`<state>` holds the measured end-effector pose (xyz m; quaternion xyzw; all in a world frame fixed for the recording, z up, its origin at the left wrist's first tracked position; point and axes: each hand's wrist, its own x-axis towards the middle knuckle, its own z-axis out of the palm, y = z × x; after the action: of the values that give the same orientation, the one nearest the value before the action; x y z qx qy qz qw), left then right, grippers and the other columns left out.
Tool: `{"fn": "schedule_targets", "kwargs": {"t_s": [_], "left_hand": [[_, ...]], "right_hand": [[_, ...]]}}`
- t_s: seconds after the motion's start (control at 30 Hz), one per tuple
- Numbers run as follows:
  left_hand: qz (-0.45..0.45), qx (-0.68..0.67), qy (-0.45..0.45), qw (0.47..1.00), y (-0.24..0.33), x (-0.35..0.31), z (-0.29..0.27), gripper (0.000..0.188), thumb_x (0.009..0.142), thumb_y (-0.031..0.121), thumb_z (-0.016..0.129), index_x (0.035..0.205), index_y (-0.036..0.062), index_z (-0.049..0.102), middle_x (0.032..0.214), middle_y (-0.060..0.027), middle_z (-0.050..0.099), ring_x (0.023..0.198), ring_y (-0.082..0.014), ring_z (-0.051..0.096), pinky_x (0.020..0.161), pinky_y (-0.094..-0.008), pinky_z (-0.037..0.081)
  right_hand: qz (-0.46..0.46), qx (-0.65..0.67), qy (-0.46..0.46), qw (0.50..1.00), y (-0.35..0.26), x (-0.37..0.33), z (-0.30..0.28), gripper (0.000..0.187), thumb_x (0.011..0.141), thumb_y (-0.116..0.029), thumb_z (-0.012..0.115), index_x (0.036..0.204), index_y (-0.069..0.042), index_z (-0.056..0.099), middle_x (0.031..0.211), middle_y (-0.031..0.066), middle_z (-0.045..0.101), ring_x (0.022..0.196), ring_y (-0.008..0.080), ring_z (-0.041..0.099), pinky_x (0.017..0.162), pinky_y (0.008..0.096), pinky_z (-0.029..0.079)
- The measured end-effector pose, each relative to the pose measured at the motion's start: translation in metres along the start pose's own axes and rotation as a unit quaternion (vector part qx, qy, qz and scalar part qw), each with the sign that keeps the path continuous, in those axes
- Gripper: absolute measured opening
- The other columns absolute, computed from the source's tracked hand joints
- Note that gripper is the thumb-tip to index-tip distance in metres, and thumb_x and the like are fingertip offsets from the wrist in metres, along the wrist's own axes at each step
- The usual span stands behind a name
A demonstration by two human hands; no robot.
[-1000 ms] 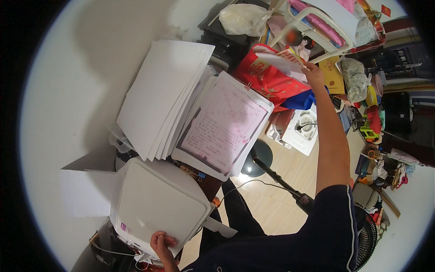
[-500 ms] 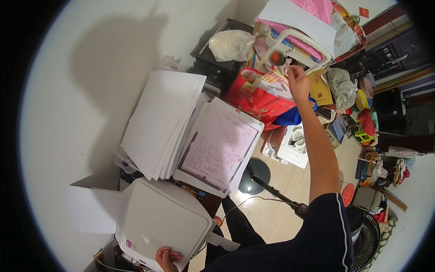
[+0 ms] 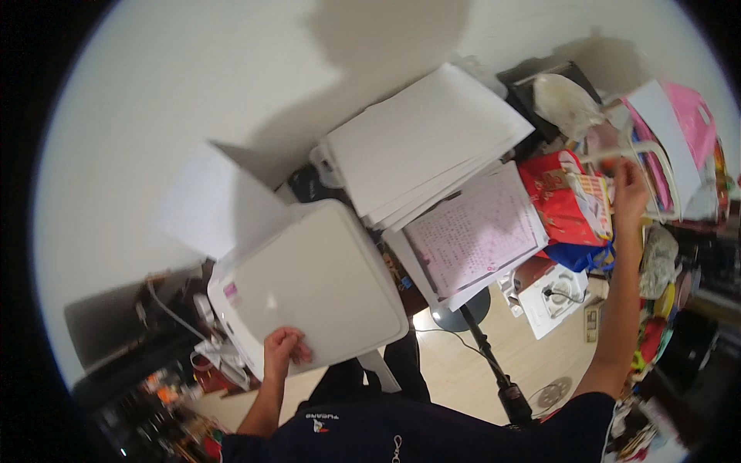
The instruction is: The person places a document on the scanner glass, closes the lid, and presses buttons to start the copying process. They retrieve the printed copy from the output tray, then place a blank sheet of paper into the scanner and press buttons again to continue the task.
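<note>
My left hand (image 3: pixel 285 351) lies over the front part of a white printer's lid (image 3: pixel 316 270), its fingers loosely bent and apart, holding nothing. Far to the right, my right arm reaches out over a red paper bag (image 3: pixel 557 202). The fingers of my right hand (image 3: pixel 631 189) are pinched together; what is between them, if anything, is too small to make out. Close by that hand is a blurred orange-red spot (image 3: pixel 610 163). Between my hands lie a stack of white paper (image 3: pixel 432 139) and a pinkish printed sheet (image 3: pixel 478 231) on more paper.
A white sheet (image 3: pixel 224 201) stands up behind the printer. Beyond the red bag are a whitish plastic bag (image 3: pixel 567 104) and a white-framed rack (image 3: pixel 664 181). On the floor are a black round stand base (image 3: pixel 475 309) with a pole and a white moulded tray (image 3: pixel 549 301).
My view has swung left and tilted, so the printer, papers and red bag appear turned. The right hand remains pinched over the bag's far side; the left is still on the lid.
</note>
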<state>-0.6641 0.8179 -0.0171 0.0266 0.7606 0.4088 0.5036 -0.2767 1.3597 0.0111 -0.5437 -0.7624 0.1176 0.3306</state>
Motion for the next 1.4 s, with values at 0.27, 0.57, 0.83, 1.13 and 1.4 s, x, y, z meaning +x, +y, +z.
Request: {"fn": "schedule_targets", "kwargs": {"t_s": [0.27,0.57,0.83,1.13,1.4], "left_hand": [[-0.01,-0.051,-0.013,0.999,-0.01,-0.004,-0.002,0.013,0.086,0.01,0.046,0.086,0.0026,0.057,0.06,-0.0101,0.062,0.046,-0.0152,0.059,0.035,-0.0202,0.036],[0.013,-0.04,-0.013,0.999,-0.015,-0.004,-0.001,0.014,0.087,0.012,0.046,0.087,0.0023,0.057,0.06,-0.0081,0.061,0.046,-0.0131,0.058,0.035,-0.0199,0.036],[0.005,-0.061,-0.024,0.998,-0.02,-0.005,-0.004,0.015,0.087,0.014,0.047,0.091,0.004,0.058,0.062,-0.0069,0.061,0.049,-0.0125,0.059,0.037,-0.0209,0.036],[0.014,-0.053,-0.037,0.998,-0.021,-0.008,-0.008,0.016,0.087,0.013,0.047,0.092,0.0028,0.058,0.063,-0.0051,0.06,0.051,-0.0107,0.059,0.042,-0.0222,0.041],[0.096,-0.049,-0.053,0.993,-0.026,-0.012,-0.011,0.016,0.087,0.01,0.047,0.092,-0.0008,0.058,0.063,-0.0066,0.06,0.052,-0.0108,0.059,0.05,-0.0237,0.047]], "right_hand": [[0.172,0.323,-0.313,0.876,-0.145,-0.146,0.121,0.022,0.082,-0.022,0.063,0.086,-0.001,0.057,0.075,0.0083,0.061,0.063,0.0154,0.06,0.055,0.0278,0.047],[-0.211,0.075,-0.058,0.973,-0.209,-0.118,0.124,0.029,0.074,-0.019,0.069,0.092,-0.002,0.056,0.095,0.0114,0.058,0.09,0.0246,0.056,0.076,0.036,0.044],[-0.253,-0.032,-0.332,0.908,-0.273,-0.13,0.156,0.066,0.072,-0.043,0.066,0.122,-0.004,0.048,0.134,0.0162,0.038,0.127,0.0338,0.03,0.102,0.0474,0.024],[-0.238,-0.104,-0.348,0.901,-0.295,-0.151,0.174,0.059,0.075,-0.038,0.063,0.12,-0.003,0.05,0.13,0.0172,0.043,0.124,0.0366,0.034,0.099,0.0499,0.026],[-0.2,-0.053,-0.33,0.921,-0.292,-0.153,0.185,0.043,0.075,-0.032,0.061,0.108,-0.004,0.057,0.123,0.0146,0.05,0.119,0.0335,0.04,0.096,0.0477,0.03]]}}
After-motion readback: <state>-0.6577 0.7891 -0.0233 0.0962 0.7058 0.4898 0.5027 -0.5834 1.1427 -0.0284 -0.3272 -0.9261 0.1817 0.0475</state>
